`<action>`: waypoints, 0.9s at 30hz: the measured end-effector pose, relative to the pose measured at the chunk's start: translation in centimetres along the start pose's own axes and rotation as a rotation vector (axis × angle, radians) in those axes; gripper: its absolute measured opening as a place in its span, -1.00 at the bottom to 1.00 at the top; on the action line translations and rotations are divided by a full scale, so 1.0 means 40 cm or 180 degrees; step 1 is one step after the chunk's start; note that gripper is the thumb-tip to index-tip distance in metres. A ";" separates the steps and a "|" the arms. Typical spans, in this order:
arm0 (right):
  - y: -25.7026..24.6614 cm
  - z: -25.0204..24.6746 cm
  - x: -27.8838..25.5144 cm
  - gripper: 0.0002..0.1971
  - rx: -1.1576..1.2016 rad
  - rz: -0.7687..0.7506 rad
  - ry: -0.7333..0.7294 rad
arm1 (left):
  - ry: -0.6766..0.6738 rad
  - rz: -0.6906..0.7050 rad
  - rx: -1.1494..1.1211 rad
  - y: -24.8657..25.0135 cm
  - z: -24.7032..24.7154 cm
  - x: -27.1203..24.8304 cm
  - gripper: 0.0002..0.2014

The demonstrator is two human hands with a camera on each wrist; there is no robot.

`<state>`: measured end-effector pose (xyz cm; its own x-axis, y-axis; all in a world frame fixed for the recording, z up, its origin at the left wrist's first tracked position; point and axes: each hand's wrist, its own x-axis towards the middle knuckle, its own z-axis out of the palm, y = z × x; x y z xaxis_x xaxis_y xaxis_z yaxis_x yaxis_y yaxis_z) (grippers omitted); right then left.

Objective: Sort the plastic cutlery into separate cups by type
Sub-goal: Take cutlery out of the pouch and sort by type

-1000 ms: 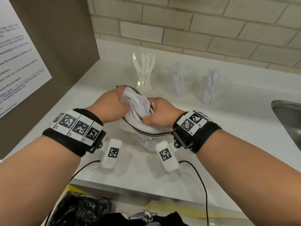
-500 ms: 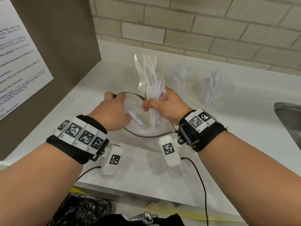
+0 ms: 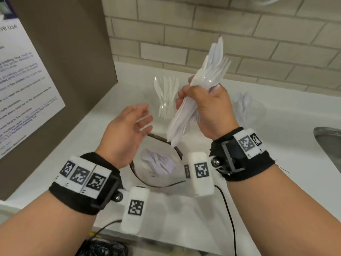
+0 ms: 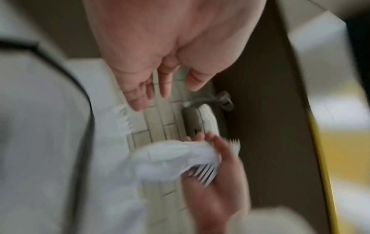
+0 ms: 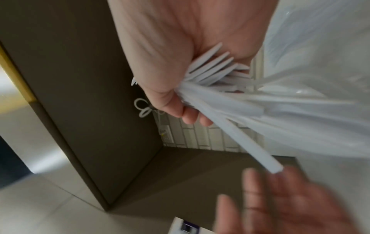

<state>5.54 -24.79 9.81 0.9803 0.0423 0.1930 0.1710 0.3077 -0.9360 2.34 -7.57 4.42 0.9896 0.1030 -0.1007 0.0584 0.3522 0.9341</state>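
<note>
Right hand (image 3: 208, 108), raised above the white worktop (image 3: 276, 154), fingers and thumb curled round a mixed bundle of white plastic cutlery (image 3: 201, 93); the grip closes about the middle of the bundle, so that fork tines and knife blades fan upward and rightward past the knuckles while the handle ends slant down and leftward below the fist, over the far rim of the clear plastic bowl with a dark rim (image 3: 156, 184); in the right wrist view the handles (image 5: 230, 101) emerge between palm and curled fingers (image 5: 188, 114); left hand (image 3: 127, 130) held beside the bundle's lower end, apart from it, palm turned toward it, fingers spread and loosely extended, holding nothing; a small heap of white plastic cutlery (image 3: 158, 161) lies in the bowl, which stands near the front edge of the worktop; toward the back edge stand clear plastic cups; one with white plastic knives upright (image 3: 166, 97) behind the left hand's fingertips; one with white plastic spoons (image 3: 245, 106) to the right of the right hand; any cup between them is hidden by the fist; steel sink rim (image 3: 328, 145) at the worktop's right edge; brown side panel with a printed notice (image 3: 24, 89) at the left edge; left wrist view blurred.
</note>
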 end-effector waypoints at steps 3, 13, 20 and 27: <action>-0.054 0.026 0.013 -0.82 0.0392 -0.0202 -0.0026 | -0.0362 -0.1133 -0.1004 0.008 0.007 0.017 -0.48; 0.013 0.086 -0.024 -0.72 -0.0141 0.0005 -0.0253 | -0.0973 -0.1570 -0.2068 -0.016 0.073 0.004 -0.44; 0.071 0.090 -0.031 -0.71 -0.0474 0.0076 -0.0225 | -0.0784 -0.1421 -0.1683 -0.011 0.078 0.010 -0.64; 0.063 0.052 -0.015 -0.79 0.0217 0.0694 -0.0389 | -0.1259 -0.0863 -0.0161 -0.005 0.037 0.006 -0.34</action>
<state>5.19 -22.05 7.95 0.9733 0.2280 0.0268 -0.0543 0.3420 -0.9381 2.76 -9.01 4.70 0.9143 -0.3572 -0.1911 0.3244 0.3632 0.8734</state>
